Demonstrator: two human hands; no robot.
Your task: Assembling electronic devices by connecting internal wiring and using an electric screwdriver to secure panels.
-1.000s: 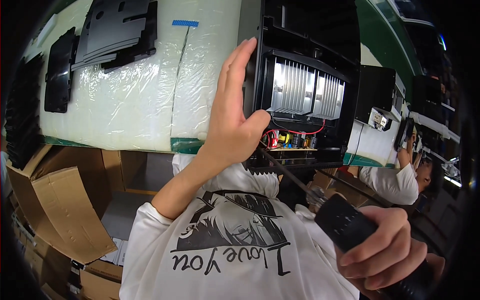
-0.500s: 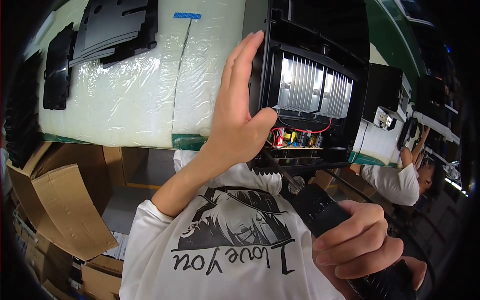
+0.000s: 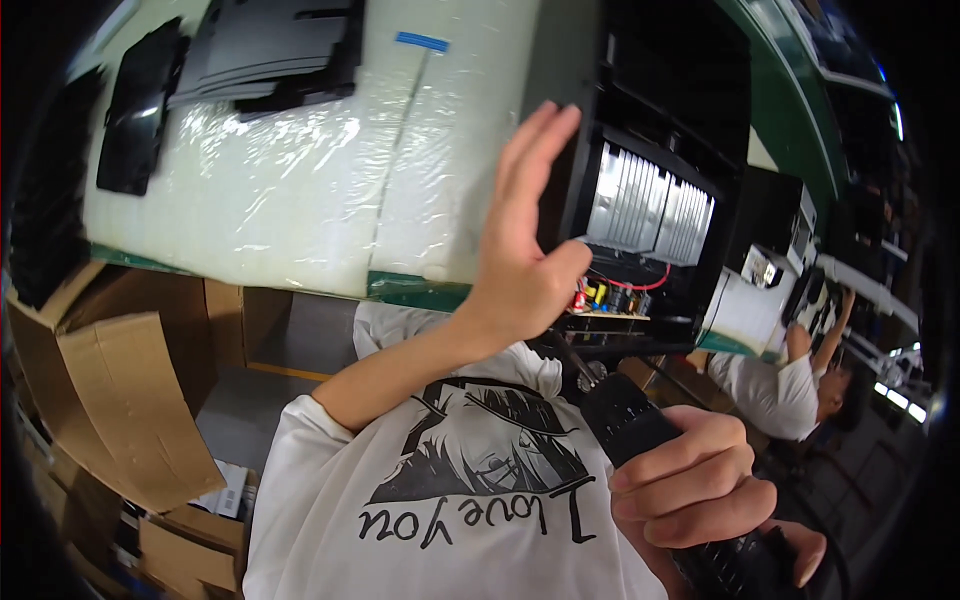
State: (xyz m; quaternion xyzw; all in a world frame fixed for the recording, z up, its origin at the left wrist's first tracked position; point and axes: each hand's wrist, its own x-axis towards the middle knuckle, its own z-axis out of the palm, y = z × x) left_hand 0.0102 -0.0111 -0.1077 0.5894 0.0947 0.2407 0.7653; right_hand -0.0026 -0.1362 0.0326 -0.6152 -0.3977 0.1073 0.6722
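My left hand (image 3: pixel 525 260) lies along the left side of a black case (image 3: pixel 675 75), fingers stretched out and thumb spread toward its near corner. Inside the case are silver finned heat sinks (image 3: pixel 630 200), a red wire (image 3: pixel 645 283) and a small circuit board (image 3: pixel 612 301) with colourful parts. In my right hand (image 3: pixel 695 475) is a black electric screwdriver (image 3: pixel 630 420), fingers wrapped round its body. Its shaft points up and left to the case's near edge. I cannot tell whether the tip touches a screw.
Flat black panels (image 3: pixel 275 60) lie on the film-covered table (image 3: pixel 280 200) at far left. Cardboard boxes (image 3: pixel 140 400) stand below the table's near edge. To the right, another black case (image 3: pixel 775 215) sits on the table, and a co-worker (image 3: pixel 770 385) in white works beyond it.
The whole view has shifted, so the case and table appear farther right and lower. Both hands keep nearly the same places against the case and on the screwdriver.
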